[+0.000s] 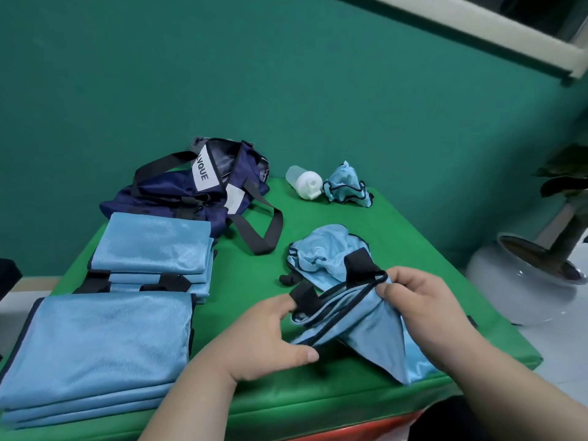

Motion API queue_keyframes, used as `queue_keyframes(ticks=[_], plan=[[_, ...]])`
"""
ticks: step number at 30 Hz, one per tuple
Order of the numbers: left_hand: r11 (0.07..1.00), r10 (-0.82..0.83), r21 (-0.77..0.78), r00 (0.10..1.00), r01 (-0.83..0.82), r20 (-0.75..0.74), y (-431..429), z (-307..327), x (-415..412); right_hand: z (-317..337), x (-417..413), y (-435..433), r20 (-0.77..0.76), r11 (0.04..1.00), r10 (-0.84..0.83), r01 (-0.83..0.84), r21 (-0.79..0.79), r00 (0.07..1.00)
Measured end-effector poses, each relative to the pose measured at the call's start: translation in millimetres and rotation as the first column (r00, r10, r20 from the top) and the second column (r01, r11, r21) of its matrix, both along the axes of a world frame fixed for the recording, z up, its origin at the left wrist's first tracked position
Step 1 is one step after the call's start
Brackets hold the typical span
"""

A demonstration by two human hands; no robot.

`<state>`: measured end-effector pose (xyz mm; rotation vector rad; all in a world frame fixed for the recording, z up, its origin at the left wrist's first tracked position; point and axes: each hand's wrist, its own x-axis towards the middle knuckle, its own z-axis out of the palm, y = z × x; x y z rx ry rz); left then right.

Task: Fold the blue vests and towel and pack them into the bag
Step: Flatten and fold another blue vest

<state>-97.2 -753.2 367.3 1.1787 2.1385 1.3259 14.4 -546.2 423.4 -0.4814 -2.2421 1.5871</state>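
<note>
A light blue vest [359, 326] with dark trim and black straps hangs bunched between both hands above the green table [318, 386]. My left hand [270, 335] pinches its left edge by a black strap. My right hand [423, 310] grips its upper right end. Another crumpled blue vest [321, 254] lies just behind. A third crumpled blue vest [346, 186] sits at the far edge. Two stacks of folded blue vests lie at left, one near [95, 351] and one farther back [152, 246]. The navy bag [197, 186] stands open at the back left.
A white and clear shaker bottle [304, 183] lies on its side beside the far vest. A potted plant in a white pot [525, 275] stands on the floor to the right. A teal wall rises behind the table.
</note>
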Motion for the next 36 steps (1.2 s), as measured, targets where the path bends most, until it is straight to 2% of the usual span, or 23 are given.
queue_keyframes(ticks=[8, 12, 16, 22, 30, 33, 36], plan=[[0.994, 0.069, 0.091, 0.997, -0.065, -0.047, 13.0, 33.3, 43.0, 41.2, 21.5, 24.1, -0.097, 0.998, -0.004, -0.002, -0.063, 0.995], [0.965, 0.214, 0.177, 0.972, -0.195, -0.095, 20.8, 54.7, 57.3, 66.4, 36.4, 28.5, -0.131, 0.996, 0.026, -0.037, -0.080, 0.991], [0.925, 0.287, 0.278, 0.956, -0.261, -0.060, 22.2, 97.5, 72.5, 96.2, 50.5, 32.2, -0.190, 0.990, 0.040, -0.065, -0.125, 0.981], [0.875, 0.323, 0.391, 0.946, -0.285, -0.032, 17.5, 173.9, 95.2, 146.8, 72.1, 35.1, -0.278, 0.985, 0.110, -0.141, -0.097, 0.954], [0.839, 0.386, 0.431, 0.922, -0.334, -0.038, 11.0, 252.6, 124.0, 191.5, 90.8, 23.3, -0.383, 0.967, 0.135, -0.205, -0.150, 0.914], [0.827, 0.433, 0.398, 0.902, -0.398, 0.002, 7.5, 256.2, 123.4, 183.4, 90.5, 8.7, -0.385, 0.949, 0.163, -0.251, -0.189, 0.909], [0.833, 0.436, 0.354, 0.898, -0.425, 0.052, 3.0, 246.4, 115.7, 162.0, 87.6, -4.5, -0.369, 0.959, 0.195, -0.255, -0.121, 0.909]])
